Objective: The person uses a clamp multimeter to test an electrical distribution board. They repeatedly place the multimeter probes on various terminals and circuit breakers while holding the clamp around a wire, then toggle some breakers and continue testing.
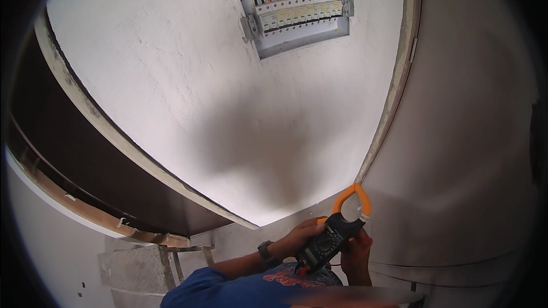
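Observation:
A clamp meter [326, 243] with a black body and a closed orange jaw is held in front of my chest, tilted with the jaw up and to the right. My left hand [297, 237] grips its left side, the thumb near the orange lever. On the other side my right hand [355, 255] is closed at the meter's edge, its fingers partly hidden behind the body. Something red [365, 242] shows at my right hand, too small to make out. A red plug [303, 271] sits at the meter's lower end.
An open breaker box [302, 40] is set into the white wall [148, 74] above, with a row of breakers and coloured wires. A dark opening [108, 131] lies to the left. A rough grey block [137, 268] stands at lower left. Grey wall [462, 137] runs along the right.

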`<state>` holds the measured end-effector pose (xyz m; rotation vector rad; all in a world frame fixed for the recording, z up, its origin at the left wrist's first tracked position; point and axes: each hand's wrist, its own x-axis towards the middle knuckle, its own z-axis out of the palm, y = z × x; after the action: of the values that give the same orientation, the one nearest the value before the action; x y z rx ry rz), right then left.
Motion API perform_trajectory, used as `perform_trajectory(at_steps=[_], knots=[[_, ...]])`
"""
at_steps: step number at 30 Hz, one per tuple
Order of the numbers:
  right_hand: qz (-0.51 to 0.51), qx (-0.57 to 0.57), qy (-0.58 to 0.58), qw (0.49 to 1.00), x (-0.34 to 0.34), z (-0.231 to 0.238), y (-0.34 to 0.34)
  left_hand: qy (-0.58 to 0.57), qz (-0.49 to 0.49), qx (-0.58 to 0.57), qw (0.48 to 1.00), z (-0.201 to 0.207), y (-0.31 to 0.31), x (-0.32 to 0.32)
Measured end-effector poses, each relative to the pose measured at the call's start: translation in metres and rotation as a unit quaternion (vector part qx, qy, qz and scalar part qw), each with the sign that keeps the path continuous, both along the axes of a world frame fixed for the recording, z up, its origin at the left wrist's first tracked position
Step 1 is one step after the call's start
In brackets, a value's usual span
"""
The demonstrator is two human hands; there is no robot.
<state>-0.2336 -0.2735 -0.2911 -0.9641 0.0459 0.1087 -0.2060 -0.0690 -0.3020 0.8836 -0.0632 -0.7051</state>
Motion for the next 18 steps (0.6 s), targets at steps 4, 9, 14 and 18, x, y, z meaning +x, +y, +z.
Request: perform_trajectory(at_steps=[4, 9, 14, 18], knots=[[-0.003, 0.071, 0.055, 0.996, -0.032, -0.015, 0.0, 0.007, 0.031, 0.021, 0.999, -0.002, -0.004, -0.044], [0.059, -0.089, 0.059, 0.993, -0.055, -0.019, -0.003, -0.003, 0.079, 0.026, 0.997, -0.003, 0.003, -0.078], [-0.023, -0.509, -0.094, 0.855, -0.07, -0.022, -0.008, -0.009, 0.074, -0.042, 0.996, -0.003, 0.02, -0.088], [-0.063, -0.655, -0.151, 0.738, -0.082, -0.034, -0.004, -0.009, 0.097, -0.07, 0.993, -0.007, 0.033, -0.092]])
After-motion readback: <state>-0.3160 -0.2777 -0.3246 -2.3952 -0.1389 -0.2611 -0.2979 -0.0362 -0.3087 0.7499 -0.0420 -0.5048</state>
